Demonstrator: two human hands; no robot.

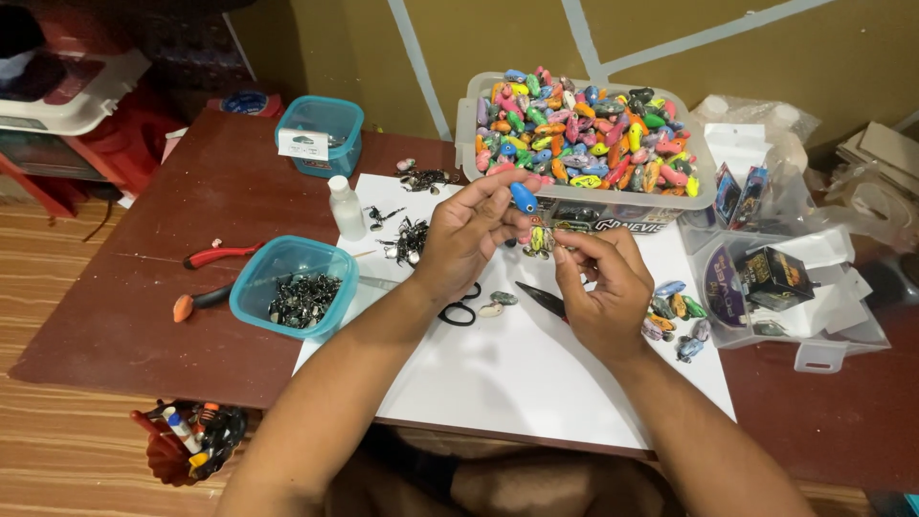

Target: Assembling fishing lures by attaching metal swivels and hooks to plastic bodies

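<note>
Head view: left hand [469, 235] pinching small blue oval lure body [523, 197], right hand [605, 287] gripping yellow-green one [538, 238], just before heaped clear plastic tub [465, 134]; few finished, loads left.

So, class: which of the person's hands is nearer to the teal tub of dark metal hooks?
Left. The left hand, pinching a blue lure body, is just right of the teal tub. The right hand is farther right, over the white sheet.

Small white bottle [346, 207], red-handled pliers [222, 255], black scissors [461, 308], teal tub [293, 284] of perhaps dark metal hooks.
</note>
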